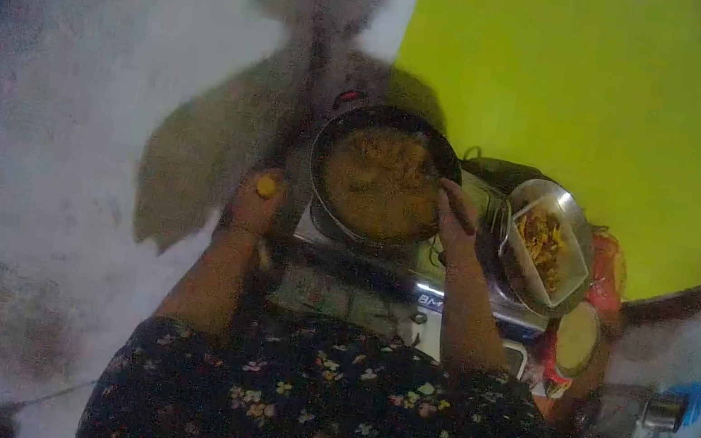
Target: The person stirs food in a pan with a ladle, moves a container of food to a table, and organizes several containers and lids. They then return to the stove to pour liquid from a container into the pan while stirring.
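Observation:
A deep dark pan [384, 179] full of brownish food in liquid stands on the stove, between my two hands. My left hand [251, 208] is closed at the left of the pan, with a small round yellow-orange thing [266, 185] showing at its top. At the pan's right rim, my right hand [457, 231] is closed around something dark and narrow, too dim to make out.
To the right, a metal plate [585, 233] bears a white tray [574, 286] of yellowish-brown food pieces. A round beige-topped container [576, 337] and red packaging [608, 260] lie beyond. A metal cup [664, 413] is at the lower right. Walls rise behind the stove.

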Motion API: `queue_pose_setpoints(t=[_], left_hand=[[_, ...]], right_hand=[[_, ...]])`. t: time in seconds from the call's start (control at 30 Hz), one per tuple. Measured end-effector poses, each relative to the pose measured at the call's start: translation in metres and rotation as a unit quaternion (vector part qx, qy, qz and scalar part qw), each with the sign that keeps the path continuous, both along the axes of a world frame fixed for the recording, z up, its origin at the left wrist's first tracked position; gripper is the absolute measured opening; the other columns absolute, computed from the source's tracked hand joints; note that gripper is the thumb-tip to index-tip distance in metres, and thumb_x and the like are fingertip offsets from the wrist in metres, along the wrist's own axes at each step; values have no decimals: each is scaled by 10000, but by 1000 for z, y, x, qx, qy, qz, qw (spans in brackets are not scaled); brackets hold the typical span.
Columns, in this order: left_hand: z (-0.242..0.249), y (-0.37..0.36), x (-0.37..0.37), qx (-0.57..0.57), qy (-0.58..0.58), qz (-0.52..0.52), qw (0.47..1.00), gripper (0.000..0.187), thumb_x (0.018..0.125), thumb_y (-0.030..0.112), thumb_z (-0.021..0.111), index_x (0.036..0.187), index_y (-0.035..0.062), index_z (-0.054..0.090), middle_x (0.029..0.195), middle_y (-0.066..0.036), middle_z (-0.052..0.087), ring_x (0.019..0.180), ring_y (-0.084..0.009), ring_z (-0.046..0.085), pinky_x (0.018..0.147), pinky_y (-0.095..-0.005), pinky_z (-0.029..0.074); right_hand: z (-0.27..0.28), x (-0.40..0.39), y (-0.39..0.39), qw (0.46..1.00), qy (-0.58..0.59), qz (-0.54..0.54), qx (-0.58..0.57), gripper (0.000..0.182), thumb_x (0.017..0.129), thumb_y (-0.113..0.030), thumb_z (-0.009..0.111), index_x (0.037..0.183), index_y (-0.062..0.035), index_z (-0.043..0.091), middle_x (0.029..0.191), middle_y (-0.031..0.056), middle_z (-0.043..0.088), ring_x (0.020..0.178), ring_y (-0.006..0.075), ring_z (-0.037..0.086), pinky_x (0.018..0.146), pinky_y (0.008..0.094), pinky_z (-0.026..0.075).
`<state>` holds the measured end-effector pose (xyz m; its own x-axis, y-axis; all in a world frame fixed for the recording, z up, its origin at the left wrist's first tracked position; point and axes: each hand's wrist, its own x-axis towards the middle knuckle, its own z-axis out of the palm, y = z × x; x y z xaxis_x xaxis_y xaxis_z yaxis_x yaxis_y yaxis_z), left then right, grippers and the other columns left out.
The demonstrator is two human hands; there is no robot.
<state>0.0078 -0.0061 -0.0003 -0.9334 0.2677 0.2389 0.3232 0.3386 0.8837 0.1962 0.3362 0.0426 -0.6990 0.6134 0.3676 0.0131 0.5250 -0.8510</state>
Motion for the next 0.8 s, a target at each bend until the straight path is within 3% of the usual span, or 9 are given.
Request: queue_pose_setpoints(t=[0.07,0.17,0.3,0.37,0.47,0.57,0.67,0.8], left_hand=[[48,3,22,-53,-41,23,998,328,788,228,701,1063,63,632,967,-115,650,836,-257,630,763,-371,492],[23,0,6,-38,-15,11,999,324,787,237,708,1054,66,640,939,-112,657,854,-250,632,761,-372,493],[35,2,15,-4,-15,18,1000,312,787,231,712,1039,61,639,954,-109,659,855,-258,639,766,-369,500],[14,1,4,-8,41,25,999,316,788,229,715,1042,61,632,966,-107,661,850,-263,643,773,-367,503],[-2,-4,-6,-37,7,37,999,326,797,235,705,1067,68,630,1007,-115,659,906,-266,641,808,-364,498],[-3,-2,-6,-25,-10,12,1000,362,805,302,687,1088,82,634,1019,-132,661,929,-267,642,812,-369,497],[39,3,13,-94,-28,21,995,391,811,354,667,1099,91,635,1018,-136,660,948,-264,637,819,-370,490],[35,3,12,-107,12,39,993,389,816,350,659,1105,91,632,999,-128,664,927,-265,640,813,-369,489]], right_hand=[[-10,-7,15,999,3,24,40,266,862,-163,615,1121,-110,636,1044,96,649,885,223,645,813,334,514],[26,0,1,970,-94,74,-213,252,864,-160,612,1109,-107,646,1059,107,649,951,223,634,853,333,497],[21,11,11,991,-95,91,-17,248,871,-127,594,1113,-104,639,1064,111,645,986,230,621,868,324,486],[57,28,-2,990,-93,100,41,249,875,-110,583,1119,-103,632,1035,112,651,976,228,622,860,318,486],[100,46,-12,975,-85,162,128,253,866,-71,584,1114,-101,628,1017,123,648,946,235,626,824,323,490],[111,53,-11,976,-74,167,115,264,839,-38,610,1094,-103,636,984,124,653,926,240,627,797,321,489],[112,52,-1,977,-34,132,163,278,818,-6,621,1077,-105,643,959,123,659,891,248,633,775,320,490],[108,44,7,963,71,100,241,263,811,-5,620,1055,-98,650,916,127,659,834,276,637,745,334,496]])
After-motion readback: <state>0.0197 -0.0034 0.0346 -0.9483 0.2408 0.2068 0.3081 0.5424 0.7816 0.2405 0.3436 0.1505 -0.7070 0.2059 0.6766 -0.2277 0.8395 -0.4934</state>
